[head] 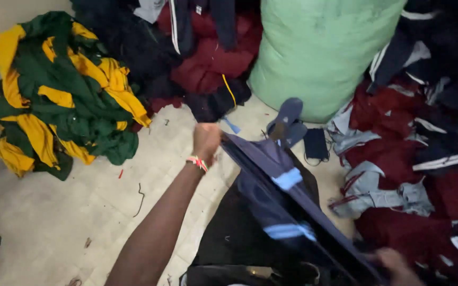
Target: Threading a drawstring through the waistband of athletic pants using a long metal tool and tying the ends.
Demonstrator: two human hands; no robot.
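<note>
While the left hand [206, 139] pinches one end of the navy garment [271, 196] with pale blue stripes and the right hand [393, 260], grip closed on the other end, draws it taut above the floor [70, 212], green-and-yellow garments [59, 90] lie heaped by.

Bare floor [54, 212] lies open at left; green-and-yellow heap [59, 90], maroon pile [414, 175] and green sack [319, 53] hem the rest.
</note>
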